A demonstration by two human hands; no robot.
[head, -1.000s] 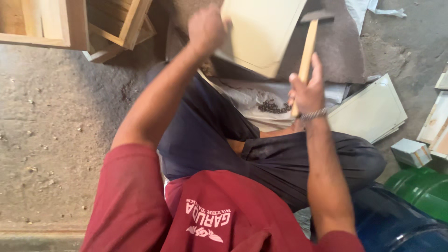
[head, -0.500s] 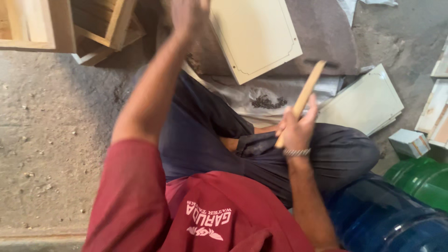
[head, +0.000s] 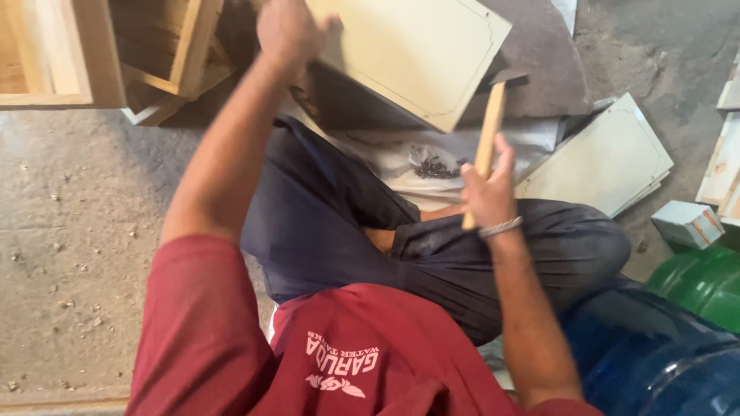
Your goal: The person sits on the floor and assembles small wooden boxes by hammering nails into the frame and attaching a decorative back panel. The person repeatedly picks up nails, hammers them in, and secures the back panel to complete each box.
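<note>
Concrete floor (head: 69,231) below, left hand (head: 287,31) grasping the cream panel (head: 416,54) at twelve o'clock, right hand (head: 487,192) clenched on the wooden hammer (head: 490,123), small white box (head: 686,223) at three, green drum (head: 701,281) beside it.

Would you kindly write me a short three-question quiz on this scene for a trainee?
1. True or false: the right hand grips the hammer by its wooden handle.
2. Which thing does the left hand hold? A) the cream panel B) the green drum C) the small box
3. Fill in: the pile of dark nails lies on a white ____.

Key
1. True; the head is up, near the panel's lower edge.
2. A; the hand holds its left edge.
3. Sheet, spread in front of the person's crossed legs.
</note>
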